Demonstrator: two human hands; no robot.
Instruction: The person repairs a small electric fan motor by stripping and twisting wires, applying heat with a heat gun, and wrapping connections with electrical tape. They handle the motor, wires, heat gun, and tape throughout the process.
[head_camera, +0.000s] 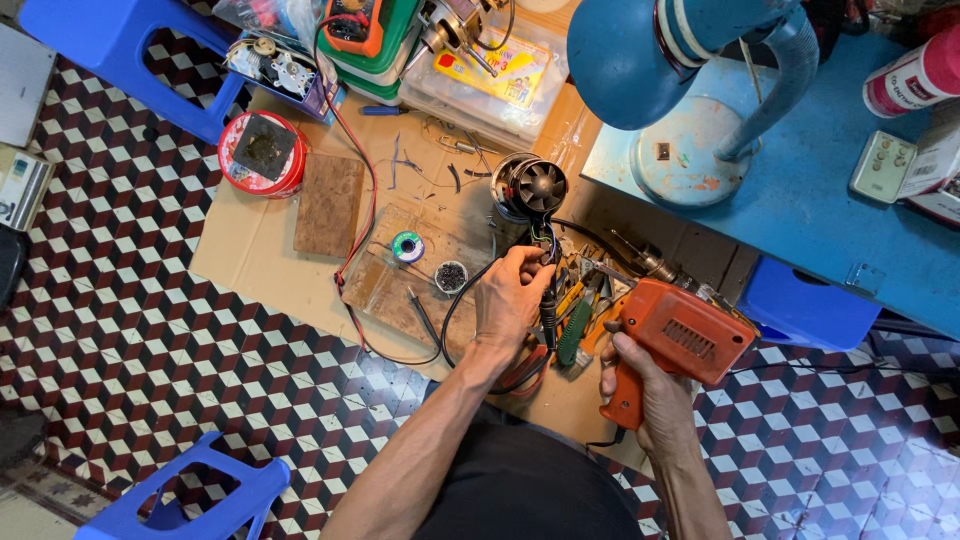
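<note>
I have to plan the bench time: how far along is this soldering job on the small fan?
Done: solder spool laid out on the cardboard. In hand: left hand pinches the fan's wires; right hand grips the orange soldering gun. Left: its tip isn't yet on the wires.

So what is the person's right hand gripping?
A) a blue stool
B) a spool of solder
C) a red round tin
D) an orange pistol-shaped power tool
D: the right hand wraps the handle of the orange power tool, near the cardboard's edge.
</note>
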